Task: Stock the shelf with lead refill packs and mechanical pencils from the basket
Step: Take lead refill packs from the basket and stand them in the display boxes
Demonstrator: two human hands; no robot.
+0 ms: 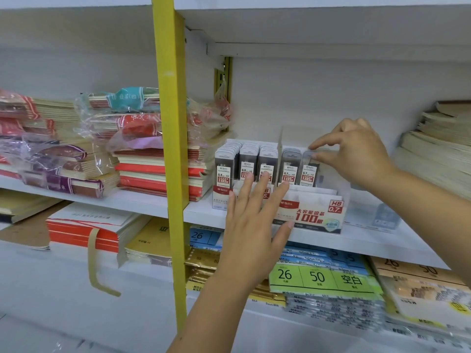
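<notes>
Several rows of grey lead refill packs (246, 163) stand upright in a display box (316, 215) on the white shelf (201, 212). The box front reads HB 0.7 and 100. My right hand (354, 155) pinches the top of the rightmost lead refill pack (309, 171) between thumb and fingertips, with the pack standing in its row. My left hand (254, 222) is flat with straight fingers against the box front, its fingertips touching the lower parts of the middle packs. No basket or mechanical pencils are in view.
A yellow upright post (169, 128) divides the shelving. Stacks of wrapped notebooks (142, 154) lie left of the box, and a pile of paper books (438, 151) lies at the right. Below the shelf lie loose-leaf paper packs (321, 276).
</notes>
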